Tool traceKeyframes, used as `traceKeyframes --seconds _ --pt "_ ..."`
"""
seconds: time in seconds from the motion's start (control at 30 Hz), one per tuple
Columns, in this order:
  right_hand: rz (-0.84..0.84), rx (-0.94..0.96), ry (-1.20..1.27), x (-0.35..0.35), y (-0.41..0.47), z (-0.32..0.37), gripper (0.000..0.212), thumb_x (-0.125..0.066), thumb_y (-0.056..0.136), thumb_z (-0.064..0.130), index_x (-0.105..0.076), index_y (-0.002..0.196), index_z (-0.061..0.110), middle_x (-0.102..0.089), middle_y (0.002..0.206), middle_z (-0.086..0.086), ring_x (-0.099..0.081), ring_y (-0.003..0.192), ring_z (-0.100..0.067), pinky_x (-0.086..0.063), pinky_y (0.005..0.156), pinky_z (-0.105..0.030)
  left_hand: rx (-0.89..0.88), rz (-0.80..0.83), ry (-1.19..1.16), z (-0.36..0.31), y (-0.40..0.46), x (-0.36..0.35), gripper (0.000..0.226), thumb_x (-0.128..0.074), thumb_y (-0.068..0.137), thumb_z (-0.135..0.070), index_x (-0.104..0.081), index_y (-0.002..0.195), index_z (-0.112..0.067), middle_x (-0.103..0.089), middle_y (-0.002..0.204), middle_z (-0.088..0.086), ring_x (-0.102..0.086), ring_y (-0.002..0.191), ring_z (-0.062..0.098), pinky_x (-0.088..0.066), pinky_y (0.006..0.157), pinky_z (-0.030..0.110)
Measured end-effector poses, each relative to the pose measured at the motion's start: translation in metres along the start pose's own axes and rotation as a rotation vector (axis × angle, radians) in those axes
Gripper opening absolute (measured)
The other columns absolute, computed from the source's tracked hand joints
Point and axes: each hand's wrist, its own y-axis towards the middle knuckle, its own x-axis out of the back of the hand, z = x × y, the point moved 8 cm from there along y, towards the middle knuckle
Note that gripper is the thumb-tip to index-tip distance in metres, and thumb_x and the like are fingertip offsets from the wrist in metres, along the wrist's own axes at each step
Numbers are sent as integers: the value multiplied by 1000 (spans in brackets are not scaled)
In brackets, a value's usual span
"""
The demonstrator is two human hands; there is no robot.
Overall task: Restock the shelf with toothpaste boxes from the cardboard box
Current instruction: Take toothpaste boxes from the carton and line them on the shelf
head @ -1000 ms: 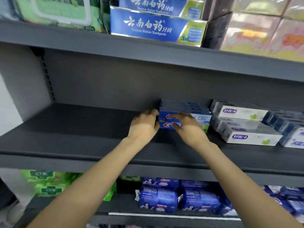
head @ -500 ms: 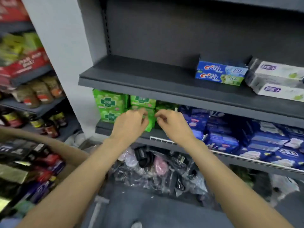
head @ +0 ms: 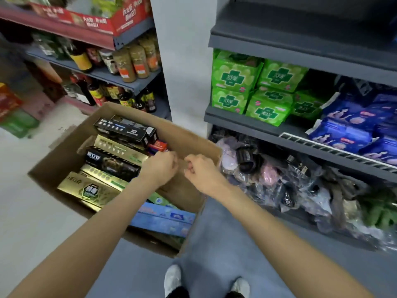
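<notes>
- Upper left of the frame: a side shelf unit (head: 120, 82) carries bottles and jars (head: 131, 61), with red cartons (head: 90, 16) on its top level.
- Centre left: the cardboard box (head: 64, 151) stands open on the floor. It contains toothpaste boxes: a black one (head: 124, 127) at the far end, gold ones (head: 88, 190) and a second black one (head: 111, 162) stacked beside it, and blue ones (head: 165, 218) at the near end.
- Centre: the left hand (head: 161, 168) is positioned over the box interior, above the gold and black cartons. Fingers are curled inward; no item is visible in the grasp.
- Just right of it: the right hand (head: 202, 173) is positioned over the box's right wall, near the left hand but apart from it. Fingers are curled into a loose fist; no item is held.
- Right half: the dark grey shelf (head: 300, 46) has a bare upper level at the frame's top edge. Green packs (head: 247, 82) and blue packs (head: 348, 127) occupy the level below.
- Lower right: plastic-wrapped goods (head: 279, 179) fill the bottom level.
- Bottom centre: two white shoes (head: 171, 278) on the grey floor.
</notes>
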Motion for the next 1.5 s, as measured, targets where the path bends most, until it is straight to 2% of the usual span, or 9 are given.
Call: traceKeyframes --seconds 0.23,0.47,0.67,0.83,1.07,1.2,1.3,1.43,1.5 --pt "272 -228 -21 -113 24 -3 34 -53 91 14 -49 123 2 -57 122 -20 -53 113 -34 -45 91 -36 -154 318 249 82 0 -69 38 -50 91 -21 -48 128 -11 -52 125 13 -50 117 33 -43 92 41" --pt "425 -306 -97 -180 10 -14 69 -77 76 26 -40 132 8 -42 132 -15 -44 119 -31 -41 93 -36 -320 429 351 124 -19 -97 43 -35 100 -23 -32 144 -17 -27 151 4 -35 133 28 -30 105 40" --pt "363 -292 -240 -172 16 -14 49 -67 83 12 -48 128 7 -51 129 -16 -51 116 -33 -46 92 -39 -284 379 76 135 -12 -95 55 -38 91 7 -35 143 -12 -39 143 12 -43 125 30 -39 103 41" --pt "144 -428 -70 -128 14 -16 30 -68 80 9 -50 104 5 -57 117 -16 -55 102 -30 -42 72 -30 -168 327 -184 137 1 -76 41 -31 98 -2 -43 136 -8 -56 128 18 -55 112 33 -47 94 41" --pt "-89 -487 107 -78 5 -24 36 -70 79 11 -53 109 2 -61 120 -13 -58 106 -26 -36 71 -25 -483 338 388 89 -4 -100 42 -51 94 -21 -44 135 -13 -47 135 10 -41 124 27 -38 98 37" --pt "-153 -454 190 -69 1 -19 38 -71 79 12 -54 111 4 -63 119 -11 -61 102 -23 -41 73 -25 -381 531 404 80 1 -123 45 -66 87 -25 -53 124 -4 -58 123 13 -56 112 30 -44 87 37" --pt "-220 -425 206 -57 -3 -16 31 -69 81 13 -54 107 5 -64 116 -10 -61 95 -20 -40 60 -22 -374 490 404 77 6 -119 35 -61 90 -28 -56 116 -4 -60 119 13 -58 110 29 -39 93 36" --pt "-380 -432 233 -33 -6 -15 27 -64 87 19 -48 104 5 -62 119 -10 -58 89 -18 -38 52 -16 -181 285 37 93 14 -92 40 -48 96 -39 -53 121 -9 -58 117 11 -56 109 31 -41 87 37" --pt "-436 -453 294 -23 -5 -13 29 -61 89 20 -48 109 4 -61 118 -9 -56 85 -15 -37 51 -13 -33 213 -301 103 18 -77 39 -43 98 -40 -56 101 -4 -58 90 11 -59 92 33 -40 72 34"
